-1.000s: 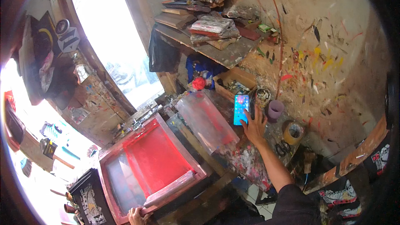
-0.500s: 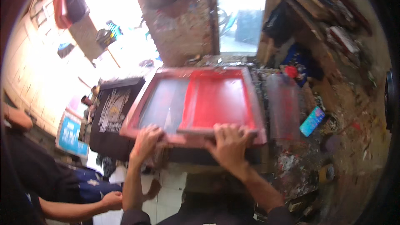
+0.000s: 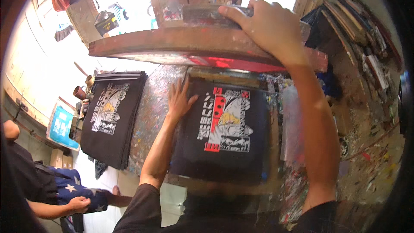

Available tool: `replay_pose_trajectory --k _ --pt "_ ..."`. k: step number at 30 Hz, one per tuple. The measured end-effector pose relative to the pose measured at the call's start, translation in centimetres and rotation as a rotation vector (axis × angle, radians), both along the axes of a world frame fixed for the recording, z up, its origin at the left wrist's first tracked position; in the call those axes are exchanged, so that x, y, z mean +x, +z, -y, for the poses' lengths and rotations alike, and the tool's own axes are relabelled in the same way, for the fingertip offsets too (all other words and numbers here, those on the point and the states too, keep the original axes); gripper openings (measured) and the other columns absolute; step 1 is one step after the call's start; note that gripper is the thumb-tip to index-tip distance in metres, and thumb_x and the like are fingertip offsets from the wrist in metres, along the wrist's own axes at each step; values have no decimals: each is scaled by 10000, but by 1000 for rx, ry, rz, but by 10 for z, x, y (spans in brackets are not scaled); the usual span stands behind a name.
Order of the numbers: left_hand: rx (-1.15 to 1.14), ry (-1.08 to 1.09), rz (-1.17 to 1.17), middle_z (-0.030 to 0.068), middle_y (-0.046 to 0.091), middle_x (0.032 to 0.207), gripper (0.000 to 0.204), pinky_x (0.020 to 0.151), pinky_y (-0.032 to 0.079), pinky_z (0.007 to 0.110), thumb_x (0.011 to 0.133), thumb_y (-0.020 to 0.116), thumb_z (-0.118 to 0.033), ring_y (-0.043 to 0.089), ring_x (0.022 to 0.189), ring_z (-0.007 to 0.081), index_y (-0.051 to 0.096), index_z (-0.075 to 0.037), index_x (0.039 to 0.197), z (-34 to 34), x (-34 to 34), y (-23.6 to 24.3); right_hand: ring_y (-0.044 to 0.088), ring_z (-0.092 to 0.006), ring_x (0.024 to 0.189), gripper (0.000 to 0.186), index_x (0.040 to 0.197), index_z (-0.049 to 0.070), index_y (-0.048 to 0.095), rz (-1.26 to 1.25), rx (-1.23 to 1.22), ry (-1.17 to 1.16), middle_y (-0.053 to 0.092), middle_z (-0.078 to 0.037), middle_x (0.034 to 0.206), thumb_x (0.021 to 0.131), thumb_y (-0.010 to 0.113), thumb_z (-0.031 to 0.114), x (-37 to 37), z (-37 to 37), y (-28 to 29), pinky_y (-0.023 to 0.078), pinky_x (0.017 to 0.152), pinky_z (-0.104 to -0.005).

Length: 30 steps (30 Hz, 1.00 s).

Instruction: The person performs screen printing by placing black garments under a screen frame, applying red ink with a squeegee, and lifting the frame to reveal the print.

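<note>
In front of me a black fabric piece (image 3: pixel 189 155) lies flat, bearing a white, red and yellow print (image 3: pixel 224 121). My left hand (image 3: pixel 179 97) rests at its far left corner, fingers spread and holding nothing. Above the far edge, a wooden screen printing frame (image 3: pixel 172 43) is tilted up, red ink showing on its underside. My right hand (image 3: pixel 276 30) grips its raised edge together with a squeegee (image 3: pixel 207 15); the thumb lies along the squeegee's bar, and the other fingertips are hidden behind.
On the left sits a stack of printed black fabric (image 3: pixel 114 116). A person in star-patterned shorts (image 3: pixel 77 190) is beyond it, near a blue-and-white package (image 3: pixel 62 123). Right of the fabric, a clear plastic container (image 3: pixel 293 125) stands on the ink-spattered table. Old boards (image 3: pixel 358 26) lean at far right.
The screen frame has swung up off the fabric, baring the print. My left hand has left the frame for the fabric's corner; my right hand has risen with frame and squeegee.
</note>
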<state>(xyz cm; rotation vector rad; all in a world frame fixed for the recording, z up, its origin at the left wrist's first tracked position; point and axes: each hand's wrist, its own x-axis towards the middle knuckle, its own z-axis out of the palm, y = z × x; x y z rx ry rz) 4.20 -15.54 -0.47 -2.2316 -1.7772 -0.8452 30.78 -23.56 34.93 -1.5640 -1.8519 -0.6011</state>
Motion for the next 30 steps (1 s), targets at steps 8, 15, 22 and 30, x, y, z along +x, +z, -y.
replay_pose_trajectory --k 8,15,22,30 --pt "-196 -172 311 221 702 1162 252 927 524 476 974 642 -189 668 1095 399 724 -32 1153 56 -20 -33 672 -346 683 852 873 -36 745 -91 -190 353 702 -249 784 873 562 797 13 -71 17 513 730 -519" --pt "166 567 445 309 698 897 251 685 538 485 1014 589 -153 721 797 429 723 59 1014 176 -213 86 610 -300 628 829 767 -22 699 -70 4 61 641 -206 689 870 580 791 13 -68 34 467 658 -480" --pt "87 918 -142 323 387 1554 781 1165 328 585 894 740 -295 365 1441 500 400 -5 1535 208 -341 86 749 -374 897 698 1045 51 790 -42 -258 -38 758 -234 911 931 553 698 -3 -46 46 537 844 -507" --pt "-156 -261 223 297 415 1543 683 1135 428 516 866 802 -243 499 1348 488 510 -65 1457 181 -32 34 734 -364 769 836 848 -33 763 -106 -230 174 725 -256 788 897 559 777 11 -41 35 536 758 -522"
